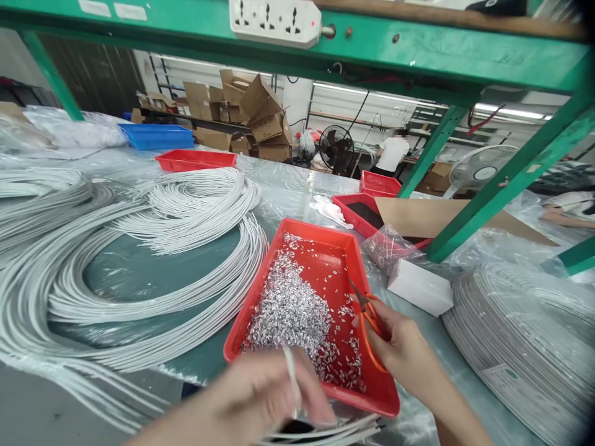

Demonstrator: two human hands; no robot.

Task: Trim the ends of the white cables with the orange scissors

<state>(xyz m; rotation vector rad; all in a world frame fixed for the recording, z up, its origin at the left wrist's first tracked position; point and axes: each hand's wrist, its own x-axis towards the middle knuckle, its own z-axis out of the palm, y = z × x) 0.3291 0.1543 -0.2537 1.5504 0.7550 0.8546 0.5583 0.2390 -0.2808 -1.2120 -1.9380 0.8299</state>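
Observation:
My right hand (404,347) grips a pair of scissors (370,322) with orange handles, their blades pointing over the right side of a red tray (323,257). Inside the tray lies a heap of small silvery metal pieces (292,303), with loose ones scattered to the right. Blurred by motion, my left hand (260,393) is closed around a thin white cable (292,371) above the tray's near edge. More white cables (344,430) run beneath that hand at the bottom. Large coils of white cable (199,207) spread across the table on the left.
A wrapped cable coil (520,347) stands at right, near a white box (421,286). Behind are red trays (198,160), a blue tray (158,136) and a white glove (331,210). A green frame (418,56) with a power strip (274,21) spans overhead. A person (393,153) stands far back.

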